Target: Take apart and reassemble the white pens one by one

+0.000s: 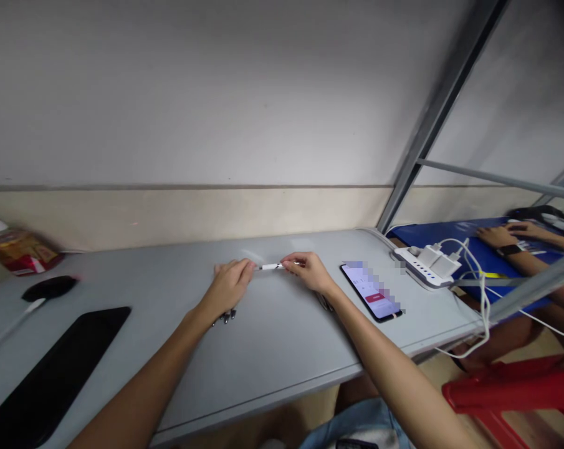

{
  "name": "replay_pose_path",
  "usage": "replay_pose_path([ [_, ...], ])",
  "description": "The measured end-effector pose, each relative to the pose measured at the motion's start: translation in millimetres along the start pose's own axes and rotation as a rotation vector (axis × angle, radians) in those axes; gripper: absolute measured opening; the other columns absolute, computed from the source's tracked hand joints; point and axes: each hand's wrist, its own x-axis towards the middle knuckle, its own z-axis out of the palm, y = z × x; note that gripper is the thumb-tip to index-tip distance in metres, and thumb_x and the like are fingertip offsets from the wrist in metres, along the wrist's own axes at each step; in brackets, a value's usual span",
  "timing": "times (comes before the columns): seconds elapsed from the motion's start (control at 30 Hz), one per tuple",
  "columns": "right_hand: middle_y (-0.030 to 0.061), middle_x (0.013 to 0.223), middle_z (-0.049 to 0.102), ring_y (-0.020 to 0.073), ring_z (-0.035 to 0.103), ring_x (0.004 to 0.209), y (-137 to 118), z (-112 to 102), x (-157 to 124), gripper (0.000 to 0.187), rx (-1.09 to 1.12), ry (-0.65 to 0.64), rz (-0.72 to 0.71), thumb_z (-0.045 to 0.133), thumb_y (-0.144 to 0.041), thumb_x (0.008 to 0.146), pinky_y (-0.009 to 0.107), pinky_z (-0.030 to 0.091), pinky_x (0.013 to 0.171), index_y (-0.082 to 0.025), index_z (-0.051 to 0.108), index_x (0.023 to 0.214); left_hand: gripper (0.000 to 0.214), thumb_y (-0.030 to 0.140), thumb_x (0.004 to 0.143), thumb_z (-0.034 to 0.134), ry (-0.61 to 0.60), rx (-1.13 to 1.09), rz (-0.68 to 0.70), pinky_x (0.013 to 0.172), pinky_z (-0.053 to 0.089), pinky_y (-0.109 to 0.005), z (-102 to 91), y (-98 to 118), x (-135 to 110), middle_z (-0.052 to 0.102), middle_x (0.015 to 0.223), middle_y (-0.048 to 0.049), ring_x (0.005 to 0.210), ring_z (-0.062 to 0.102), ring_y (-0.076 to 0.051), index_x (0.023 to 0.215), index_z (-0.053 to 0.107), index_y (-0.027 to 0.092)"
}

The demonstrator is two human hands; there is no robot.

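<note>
A slim white pen (270,267), with a dark band near its left end, is held level just above the grey desk (272,349). The fingers of my left hand (230,284) are closed at its left end. At its right end, the thumb and fingers of my right hand (307,268) pinch it. Several small dark, metallic-tipped pieces (226,316) lie under my left wrist, partly hidden. Below my right wrist, some thin dark items (325,302) show, also partly covered; I cannot make out their kind.
To the right lie a phone (370,293) with a lit screen and a white power strip (422,268) with plugs and cables. A black mat (62,374), a black mouse-like object (49,288) and a jar (22,249) are left. Beyond a metal post (431,137), another person's hands (501,237) rest over a blue table.
</note>
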Motion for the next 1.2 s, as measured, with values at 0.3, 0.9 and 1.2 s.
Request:
replay_pose_path([
  [0.3, 0.005, 0.076, 0.069, 0.0136, 0.055, 0.067, 0.6, -1.6, 0.9, 0.026, 0.017, 0.018, -0.006, 0.061, -0.036, 0.082, 0.025, 0.039, 0.063, -0.014, 0.073, 0.087, 0.024, 0.041, 0.085, 0.053, 0.094, -0.19, -0.048, 0.067, 0.044, -0.028, -0.4, -2.1, 0.6, 0.063, 0.084, -0.0007, 0.074, 0.058, -0.016, 0.097, 0.059, 0.022],
  [0.9, 0.005, 0.076, 0.07, 0.0146, 0.057, 0.067, 3.6, 1.6, 0.0, 0.028, -0.037, -0.004, 0.027, 0.061, -0.039, 0.082, 0.026, 0.04, 0.063, -0.015, 0.074, 0.088, 0.021, 0.036, 0.082, 0.058, 0.116, -0.033, 0.068, 0.081, 0.039, -0.033, -0.3, 1.1, -0.5, 0.064, 0.097, -0.0034, 0.093, 0.057, -0.02, 0.096, 0.058, 0.021],
  [1.2, 0.0023, 0.071, 0.065, 0.0117, 0.05, 0.062, -0.7, 3.2, -2.9, 0.029, 0.009, -0.073, 0.008, 0.06, -0.041, 0.084, 0.024, 0.035, 0.058, -0.015, 0.073, 0.09, 0.028, 0.015, 0.09, 0.03, -0.041, 0.071, 0.116, 0.072, 0.038, -0.031, 3.4, -3.7, 0.0, 0.059, 0.074, -0.0028, 0.072, 0.053, -0.018, 0.079, 0.056, 0.019],
])
